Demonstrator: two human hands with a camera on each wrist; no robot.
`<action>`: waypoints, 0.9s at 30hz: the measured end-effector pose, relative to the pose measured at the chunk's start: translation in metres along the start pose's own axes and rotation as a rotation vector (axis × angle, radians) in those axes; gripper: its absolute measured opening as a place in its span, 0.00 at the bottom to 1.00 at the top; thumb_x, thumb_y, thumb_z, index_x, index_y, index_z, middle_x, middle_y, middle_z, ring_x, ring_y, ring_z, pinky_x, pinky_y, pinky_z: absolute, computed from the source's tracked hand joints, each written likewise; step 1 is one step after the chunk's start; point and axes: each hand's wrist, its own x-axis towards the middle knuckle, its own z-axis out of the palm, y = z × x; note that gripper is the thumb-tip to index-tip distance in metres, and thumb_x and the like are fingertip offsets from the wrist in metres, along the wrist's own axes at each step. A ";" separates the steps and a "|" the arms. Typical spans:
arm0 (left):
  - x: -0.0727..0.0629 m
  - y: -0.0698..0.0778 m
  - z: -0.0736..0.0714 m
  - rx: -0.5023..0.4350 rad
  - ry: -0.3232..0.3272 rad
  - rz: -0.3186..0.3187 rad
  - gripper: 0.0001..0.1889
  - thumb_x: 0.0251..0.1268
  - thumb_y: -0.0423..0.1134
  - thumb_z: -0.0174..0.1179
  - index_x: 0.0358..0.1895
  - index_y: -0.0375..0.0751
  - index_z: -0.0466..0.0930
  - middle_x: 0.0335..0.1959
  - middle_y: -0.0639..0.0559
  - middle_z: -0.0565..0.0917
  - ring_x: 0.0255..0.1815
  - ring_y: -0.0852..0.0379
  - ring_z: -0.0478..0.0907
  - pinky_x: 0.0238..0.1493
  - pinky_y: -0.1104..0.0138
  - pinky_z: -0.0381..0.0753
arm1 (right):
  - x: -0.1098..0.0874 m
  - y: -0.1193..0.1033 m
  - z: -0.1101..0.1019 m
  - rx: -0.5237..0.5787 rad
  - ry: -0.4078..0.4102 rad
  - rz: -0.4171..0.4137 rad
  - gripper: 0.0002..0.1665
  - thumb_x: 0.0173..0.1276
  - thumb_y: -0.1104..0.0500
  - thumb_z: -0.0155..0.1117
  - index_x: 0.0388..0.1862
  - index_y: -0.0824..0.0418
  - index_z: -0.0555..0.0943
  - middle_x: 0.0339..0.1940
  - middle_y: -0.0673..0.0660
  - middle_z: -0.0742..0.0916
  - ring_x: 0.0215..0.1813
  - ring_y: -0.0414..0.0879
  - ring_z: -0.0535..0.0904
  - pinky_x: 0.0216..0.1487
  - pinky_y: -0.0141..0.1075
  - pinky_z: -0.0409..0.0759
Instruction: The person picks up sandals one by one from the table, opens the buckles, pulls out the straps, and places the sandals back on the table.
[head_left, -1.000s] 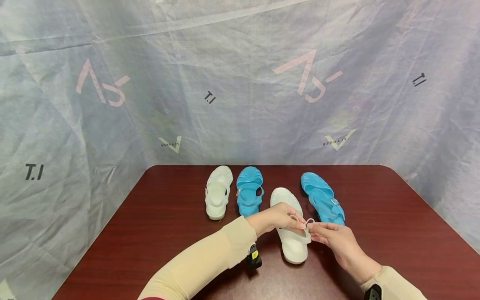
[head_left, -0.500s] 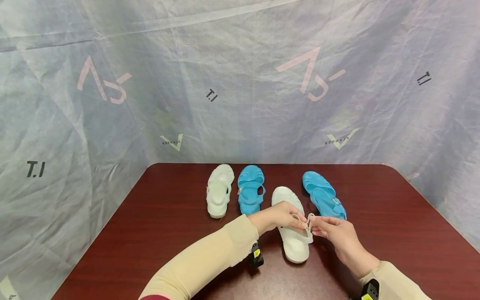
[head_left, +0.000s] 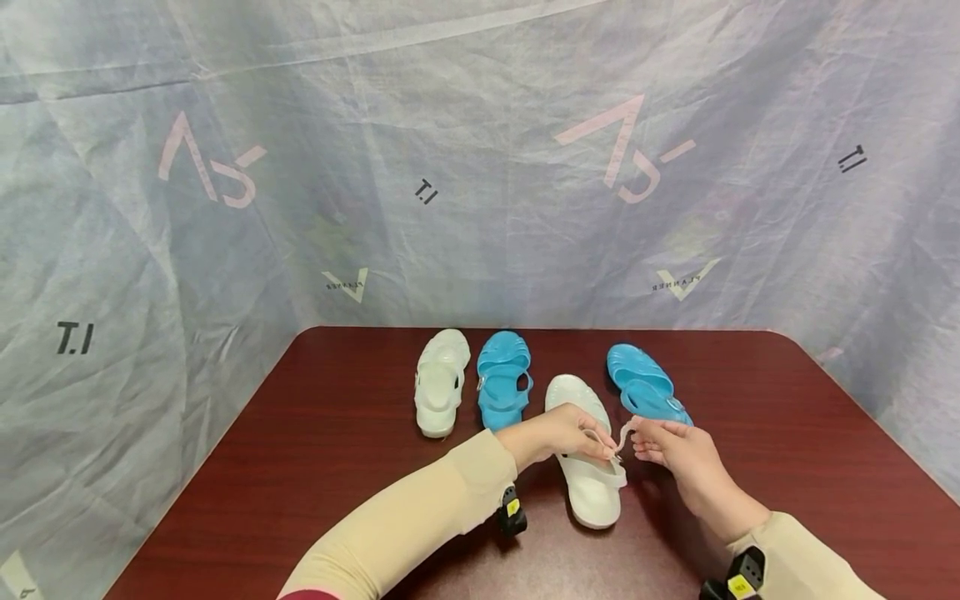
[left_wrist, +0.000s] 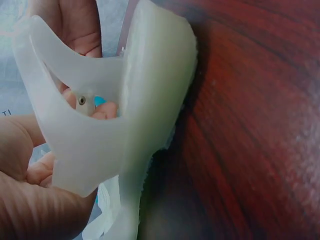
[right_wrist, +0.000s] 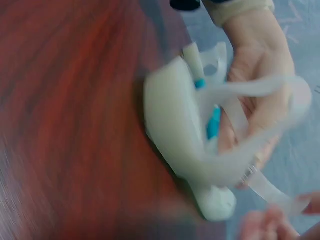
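Observation:
A white sandal lies on the table, toe away from me, its back strap raised. My left hand reaches over the sandal and pinches it by the small metal buckle. In the right wrist view the loose end of the thin strap runs out from that buckle. Between thumb and fingers, my right hand pinches this strap end, just right of the sandal. The left wrist view shows the sandal's heel from close by, with a rivet seen through the strap opening.
Another white sandal and a blue sandal stand side by side at the back of the dark red table. A second blue sandal lies just beyond my right hand. A printed grey cloth hangs behind.
My right hand has moved slightly up and right, pulling the strap end, so its small loop has straightened out. My left hand keeps its grip, and the sandal stays in place.

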 end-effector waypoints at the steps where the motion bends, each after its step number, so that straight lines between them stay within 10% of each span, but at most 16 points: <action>1: 0.000 0.000 0.000 -0.003 -0.004 -0.002 0.09 0.62 0.31 0.65 0.43 0.32 0.86 0.36 0.40 0.88 0.39 0.56 0.87 0.43 0.75 0.80 | 0.000 -0.001 -0.002 -0.051 -0.015 0.000 0.29 0.71 0.49 0.61 0.59 0.73 0.77 0.37 0.48 0.89 0.38 0.36 0.84 0.46 0.31 0.82; 7: -0.001 -0.001 -0.002 0.034 0.004 -0.001 0.08 0.61 0.33 0.66 0.42 0.35 0.87 0.35 0.42 0.89 0.38 0.59 0.87 0.42 0.76 0.79 | -0.002 -0.008 -0.009 -0.276 -0.129 -0.021 0.25 0.70 0.50 0.61 0.53 0.70 0.82 0.41 0.55 0.90 0.41 0.38 0.82 0.48 0.36 0.81; 14: -0.003 0.001 -0.001 0.037 0.028 0.021 0.09 0.60 0.36 0.67 0.41 0.36 0.88 0.34 0.45 0.89 0.37 0.65 0.84 0.42 0.76 0.78 | -0.004 -0.002 -0.005 -0.209 -0.233 -0.026 0.26 0.69 0.55 0.63 0.55 0.76 0.78 0.46 0.56 0.88 0.39 0.39 0.84 0.44 0.34 0.83; 27: -0.002 0.000 0.002 -0.017 0.093 0.040 0.09 0.59 0.37 0.68 0.40 0.38 0.88 0.35 0.52 0.88 0.38 0.67 0.80 0.47 0.74 0.74 | -0.003 0.005 0.001 -0.158 -0.167 -0.019 0.31 0.63 0.53 0.71 0.55 0.76 0.79 0.41 0.52 0.89 0.37 0.36 0.84 0.42 0.33 0.84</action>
